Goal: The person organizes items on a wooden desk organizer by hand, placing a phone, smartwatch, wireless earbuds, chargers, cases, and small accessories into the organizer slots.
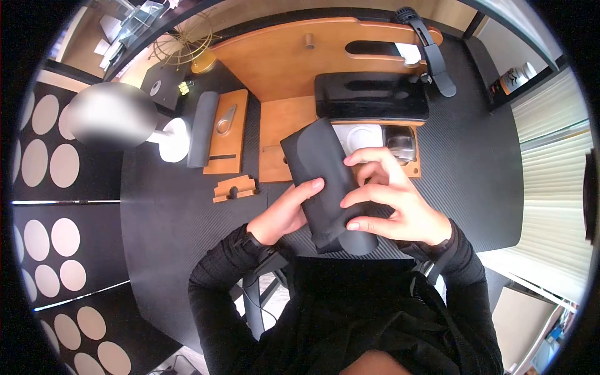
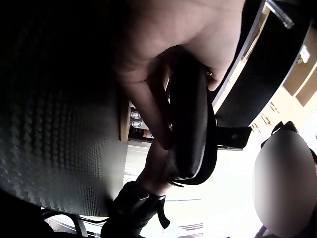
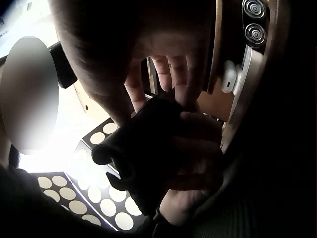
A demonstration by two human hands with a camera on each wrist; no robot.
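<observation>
A dark, soft-looking case [image 1: 322,165] with a rounded flap is held tilted over the near part of the black desk. My left hand [image 1: 278,215] grips its left side, thumb on top and fingers underneath. The left wrist view shows the case [image 2: 190,119] between that thumb and the fingers. My right hand [image 1: 400,209] touches the right side with bent, spread fingers, its thumb near the flap's lower end. In the right wrist view, the dark case [image 3: 148,139] shows a curled edge at its near end.
Behind the case stands a wooden desk organizer [image 1: 287,109] with a black tray [image 1: 372,97] on it. Leftward are a wooden board [image 1: 228,140], a grey roll [image 1: 203,128], a small notched wooden piece [image 1: 234,189] and a white lamp base [image 1: 175,140]. A bottle [image 1: 514,79] lies at the right.
</observation>
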